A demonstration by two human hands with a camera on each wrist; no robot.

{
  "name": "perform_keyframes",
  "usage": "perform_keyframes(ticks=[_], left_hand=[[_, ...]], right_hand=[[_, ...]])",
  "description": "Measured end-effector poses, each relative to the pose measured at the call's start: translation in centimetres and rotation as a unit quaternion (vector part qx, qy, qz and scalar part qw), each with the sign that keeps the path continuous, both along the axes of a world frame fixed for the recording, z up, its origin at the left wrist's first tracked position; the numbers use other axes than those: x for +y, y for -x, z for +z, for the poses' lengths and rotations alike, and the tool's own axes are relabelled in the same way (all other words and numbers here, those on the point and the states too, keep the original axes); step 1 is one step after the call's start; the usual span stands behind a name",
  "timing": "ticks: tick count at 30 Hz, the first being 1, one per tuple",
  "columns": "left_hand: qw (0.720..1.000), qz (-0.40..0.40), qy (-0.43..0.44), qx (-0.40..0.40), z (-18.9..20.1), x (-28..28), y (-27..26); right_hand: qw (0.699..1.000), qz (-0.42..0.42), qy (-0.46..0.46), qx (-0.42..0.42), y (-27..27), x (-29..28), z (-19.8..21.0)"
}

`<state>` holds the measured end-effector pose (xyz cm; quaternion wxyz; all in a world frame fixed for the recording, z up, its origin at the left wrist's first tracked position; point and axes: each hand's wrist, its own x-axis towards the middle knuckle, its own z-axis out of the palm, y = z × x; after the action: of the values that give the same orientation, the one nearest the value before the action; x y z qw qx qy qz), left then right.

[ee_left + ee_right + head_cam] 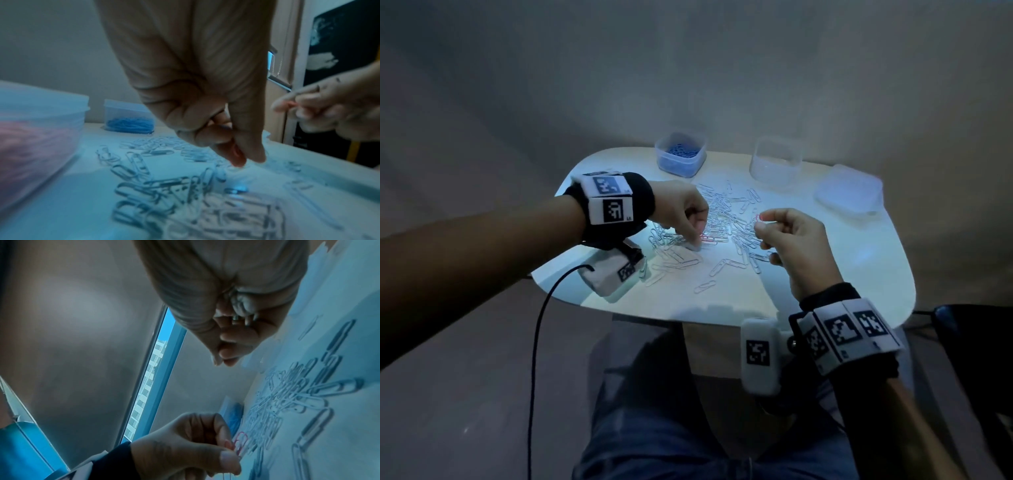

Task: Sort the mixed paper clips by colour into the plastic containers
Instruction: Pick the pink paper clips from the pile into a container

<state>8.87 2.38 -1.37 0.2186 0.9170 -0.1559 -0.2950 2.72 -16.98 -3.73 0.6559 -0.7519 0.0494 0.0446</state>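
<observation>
Head view: from above, looking forward and down over the whole table (pixel 859 274), both wrists in frame. Left wrist view: low and close, along the fingers across the paper clips (pixel 164 194). Right wrist view: tilted, close, looking past the fingertips. All three share the clip pile.

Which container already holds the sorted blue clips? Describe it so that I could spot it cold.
Start at the white table and look to its far edge, beyond the scattered pile of paper clips. The blue-clip container is the leftmost of the three plastic tubs there, open-topped and square. It alone shows a blue mass inside; the clear container beside it looks empty, and the lidded one sits further right.
</observation>
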Motion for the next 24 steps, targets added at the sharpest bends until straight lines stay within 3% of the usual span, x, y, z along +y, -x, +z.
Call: perform_keyframes(ticks=[6, 13, 18, 22, 24], left_hand=[[0.993, 0.058, 0.099, 0.025, 1.7, -0.3, 1.0], [0.987, 0.081, 0.137, 0.008, 2.9, -0.8, 2.1], [0.96, 0.155, 0.232, -0.017, 2.6, -0.6, 3.0], [0.964, 0.132, 0.228, -0.033, 2.9, 0.1, 3.9], [0.968, 0.123, 0.216, -0.037, 3.3, 0.4, 4.2]], right_hand=[[0.998, 0.049, -0.03, 0.029, 1.0, 1.3, -0.2], [0.996, 0.067, -0.045, 0.023, 1.2, 3.2, 0.6], [0.99, 0.069, -0.119, 0.038, 1.4, 3.4, 0.9], [0.97, 0.129, -0.17, 0.118, 1.5, 3.4, 1.2], [0.968, 0.156, -0.15, 0.129, 1.3, 3.8, 1.6]])
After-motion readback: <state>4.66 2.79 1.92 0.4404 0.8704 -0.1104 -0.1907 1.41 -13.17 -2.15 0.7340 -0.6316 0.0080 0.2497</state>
